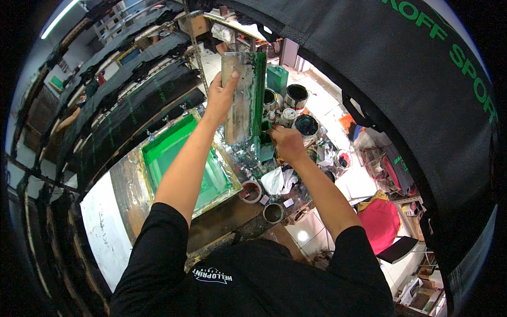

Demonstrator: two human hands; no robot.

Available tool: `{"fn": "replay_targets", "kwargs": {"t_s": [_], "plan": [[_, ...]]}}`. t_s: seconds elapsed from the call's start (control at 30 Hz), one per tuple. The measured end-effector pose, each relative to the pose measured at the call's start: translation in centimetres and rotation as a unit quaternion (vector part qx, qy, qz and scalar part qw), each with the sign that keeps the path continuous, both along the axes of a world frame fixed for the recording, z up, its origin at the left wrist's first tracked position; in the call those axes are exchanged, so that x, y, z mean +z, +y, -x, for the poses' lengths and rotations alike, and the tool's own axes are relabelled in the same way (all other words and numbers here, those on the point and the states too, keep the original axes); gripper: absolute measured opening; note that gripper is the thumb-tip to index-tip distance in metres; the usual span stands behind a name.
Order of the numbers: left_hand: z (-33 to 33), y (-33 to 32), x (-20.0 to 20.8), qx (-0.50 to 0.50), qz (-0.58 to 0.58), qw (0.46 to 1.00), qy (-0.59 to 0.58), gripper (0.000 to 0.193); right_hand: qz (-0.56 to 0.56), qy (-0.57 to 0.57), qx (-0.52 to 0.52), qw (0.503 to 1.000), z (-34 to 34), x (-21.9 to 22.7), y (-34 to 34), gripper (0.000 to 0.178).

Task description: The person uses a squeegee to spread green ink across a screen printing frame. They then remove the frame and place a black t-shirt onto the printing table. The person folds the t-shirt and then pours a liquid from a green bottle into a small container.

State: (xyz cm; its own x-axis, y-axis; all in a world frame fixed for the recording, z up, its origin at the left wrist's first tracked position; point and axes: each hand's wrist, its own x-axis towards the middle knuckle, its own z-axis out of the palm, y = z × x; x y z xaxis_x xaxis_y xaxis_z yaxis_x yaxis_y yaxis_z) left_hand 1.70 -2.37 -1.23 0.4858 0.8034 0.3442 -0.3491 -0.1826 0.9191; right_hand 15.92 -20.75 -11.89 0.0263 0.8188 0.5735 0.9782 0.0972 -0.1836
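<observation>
Raised over the worktable, a wide squeegee (242, 105) stands nearly upright, its long right edge coated in green ink. My left hand (224, 95) is closed around its left side, thumb across the front. My right hand (288, 143) is closed just right of the squeegee's lower inked edge, fingers pinched on a small item that I cannot make out against the dark green behind it. Below my left forearm lies a screen printing frame (228, 191), tilted in view, with green ink on its mesh (212, 177). The forearm hides part of the mesh.
Ink cans (297, 96), a green jug (277, 79) and an open tub of dark ink (306, 126) crowd beyond my right hand. A crumpled white cloth (275, 181) and two small pots (273, 212) sit nearer. Black printed fabric (338, 47) hangs overhead; a red-topped stool (380, 224) stands right.
</observation>
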Motion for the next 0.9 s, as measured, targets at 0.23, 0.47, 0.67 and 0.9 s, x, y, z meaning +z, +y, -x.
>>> {"fn": "replay_targets", "kwargs": {"t_s": [0.23, 0.47, 0.67, 0.9], "plan": [[0.2, 0.3, -0.1, 0.020, 0.012, 1.000, 0.016, 0.039, -0.006, 0.049, -0.010, 0.999, 0.4, 0.0, -0.8, 0.022], [0.4, 0.3, 0.3, 0.020, -0.005, 1.000, 0.012, 0.038, 0.006, 0.063, -0.039, 0.997, 0.1, -1.0, -0.6, 0.014], [0.5, 0.2, 0.4, 0.013, 0.008, 1.000, -0.005, 0.038, 0.018, -0.002, -0.024, 1.000, 0.2, -2.0, -1.3, 0.014], [0.5, -0.2, 0.6, 0.005, 0.040, 0.999, -0.001, 0.038, 0.021, 0.007, -0.021, 1.000, 0.7, -4.2, -2.5, 0.013]]}}
